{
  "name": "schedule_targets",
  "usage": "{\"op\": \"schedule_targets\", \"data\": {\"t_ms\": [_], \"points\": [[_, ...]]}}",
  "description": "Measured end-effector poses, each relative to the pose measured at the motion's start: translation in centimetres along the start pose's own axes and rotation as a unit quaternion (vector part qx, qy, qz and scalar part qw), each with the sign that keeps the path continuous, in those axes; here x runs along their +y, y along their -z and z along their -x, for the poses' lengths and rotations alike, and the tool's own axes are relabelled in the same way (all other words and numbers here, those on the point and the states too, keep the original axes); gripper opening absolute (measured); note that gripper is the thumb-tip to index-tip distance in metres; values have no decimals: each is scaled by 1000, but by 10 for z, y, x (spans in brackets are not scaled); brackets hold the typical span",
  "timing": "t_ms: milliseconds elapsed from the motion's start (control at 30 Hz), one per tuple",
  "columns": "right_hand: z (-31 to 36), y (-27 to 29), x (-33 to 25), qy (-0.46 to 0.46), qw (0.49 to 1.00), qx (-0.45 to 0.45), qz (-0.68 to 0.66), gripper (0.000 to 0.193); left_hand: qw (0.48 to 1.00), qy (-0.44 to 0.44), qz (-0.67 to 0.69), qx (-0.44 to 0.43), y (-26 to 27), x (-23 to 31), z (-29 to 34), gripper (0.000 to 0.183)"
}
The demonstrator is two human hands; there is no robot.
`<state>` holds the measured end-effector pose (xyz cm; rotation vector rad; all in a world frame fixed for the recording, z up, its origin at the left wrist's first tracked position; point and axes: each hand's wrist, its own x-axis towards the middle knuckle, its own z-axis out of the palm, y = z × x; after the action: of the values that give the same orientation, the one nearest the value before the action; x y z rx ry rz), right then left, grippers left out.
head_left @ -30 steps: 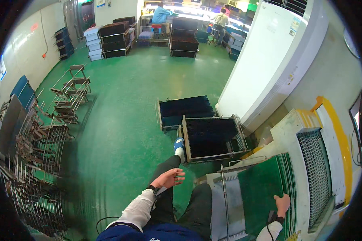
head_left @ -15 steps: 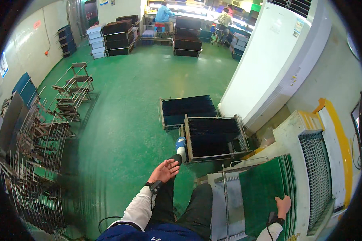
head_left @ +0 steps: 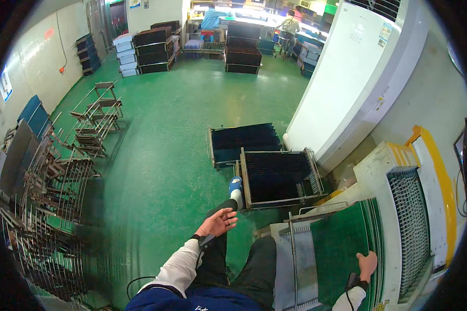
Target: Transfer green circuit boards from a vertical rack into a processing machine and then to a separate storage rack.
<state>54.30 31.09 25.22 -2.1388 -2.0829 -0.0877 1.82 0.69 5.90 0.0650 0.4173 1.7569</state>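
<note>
A green floor fills most of the view, with a tall white cabinet rising at the right and a pale machine with a yellow edge below it. Along the left side stands a crowd of bare wire racks — too tangled to count. Ahead of the person's legs sit two slotted racks: a dark one with a metal frame just beyond the raised foot in a blue and white shoe, and a blue one touching it behind. Two people work at far benches at the top of the view.

On the machine's near end lies a stack of green boards on a grey ribbed tray, with a thin metal rail running between tray and boards.

The right hand rests flat on the right part of the green boards, fingers loosely together, gripping nothing that I can see. The left hand hangs in the air over the left knee — open, fingers spread, empty, well apart from the boards. Each wrist carries a dark band.
</note>
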Motion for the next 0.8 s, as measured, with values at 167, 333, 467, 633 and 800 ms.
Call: {"op": "schedule_targets", "data": {"t_ms": [167,333,467,633,800], "points": [[-1,4,-4,-4,999,-41,-13,53,1000,-1,-3,13,-2,0,2,33],[-1,-1,0,-5,1000,-15,-10,52,1000,-5,-8,22,-5,0,2,33],[-2,0,-1,-8,1000,-23,-18,52,1000,-9,-11,19,-6,0,3,33],[4,10,-13,-11,999,-33,-12,52,1000,-11,-11,21,-4,0,4,33],[3,9,-10,-26,999,-32,-6,56,1000,-11,-10,27,-7,0,3,33]]}}
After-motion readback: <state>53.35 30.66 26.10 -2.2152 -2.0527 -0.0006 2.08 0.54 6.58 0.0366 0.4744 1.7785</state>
